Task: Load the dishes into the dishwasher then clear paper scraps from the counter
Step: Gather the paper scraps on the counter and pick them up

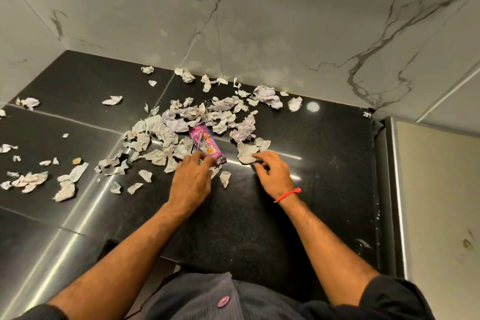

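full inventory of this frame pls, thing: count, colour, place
paper scraps: dozens, white and crumpled, spread over the counter from the left edge to the back wall, thickest in the middle
wrapper: one, purple, among the middle scraps, its near end under the left hand's fingers
counter: one, glossy black, across the lower frame
wall: white marble with grey veins, behind the counter
steel panel: one, pale, at the counter's right end
wrist thread: one, red, on the right wrist
left hand: fingers on the wrapper's near end; whether they grip it is unclear
right hand: fingertips touching a scrap right of the wrapper
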The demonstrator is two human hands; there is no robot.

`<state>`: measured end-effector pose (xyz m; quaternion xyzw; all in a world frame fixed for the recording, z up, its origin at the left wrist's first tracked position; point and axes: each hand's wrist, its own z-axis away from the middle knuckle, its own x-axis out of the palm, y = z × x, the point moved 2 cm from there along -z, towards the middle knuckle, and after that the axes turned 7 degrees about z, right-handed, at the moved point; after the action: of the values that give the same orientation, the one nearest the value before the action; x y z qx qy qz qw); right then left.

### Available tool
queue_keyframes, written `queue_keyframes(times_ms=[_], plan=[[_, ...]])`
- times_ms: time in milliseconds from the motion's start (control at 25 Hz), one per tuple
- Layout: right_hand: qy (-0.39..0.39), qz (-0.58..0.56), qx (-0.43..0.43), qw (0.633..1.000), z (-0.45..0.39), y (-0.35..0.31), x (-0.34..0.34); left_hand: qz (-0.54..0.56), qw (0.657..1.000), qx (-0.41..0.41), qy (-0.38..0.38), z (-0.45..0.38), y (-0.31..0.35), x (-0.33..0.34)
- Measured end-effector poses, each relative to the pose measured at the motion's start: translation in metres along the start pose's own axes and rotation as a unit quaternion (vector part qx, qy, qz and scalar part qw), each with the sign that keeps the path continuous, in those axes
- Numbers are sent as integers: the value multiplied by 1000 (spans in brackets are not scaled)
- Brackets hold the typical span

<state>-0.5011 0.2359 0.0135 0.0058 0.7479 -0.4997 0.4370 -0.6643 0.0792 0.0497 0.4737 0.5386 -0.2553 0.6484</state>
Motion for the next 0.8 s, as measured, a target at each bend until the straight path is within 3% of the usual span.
queue_keyframes(times_ms=[120,320,520,640,800], plan=[[62,112,33,991,-5,33,-38,3,995,85,-54,-21,46,11],[56,178,126,974,-23,75,-93,-30,984,107,-138,-83,94,38],[60,165,177,968,-59,117,-140,-121,970,47,-205,-117,86,51],[62,225,223,947,-87,148,-161,-132,967,38,-213,-122,87,47],[-2,282,283,917,-116,175,-168,-159,962,32,-218,-129,95,42]])
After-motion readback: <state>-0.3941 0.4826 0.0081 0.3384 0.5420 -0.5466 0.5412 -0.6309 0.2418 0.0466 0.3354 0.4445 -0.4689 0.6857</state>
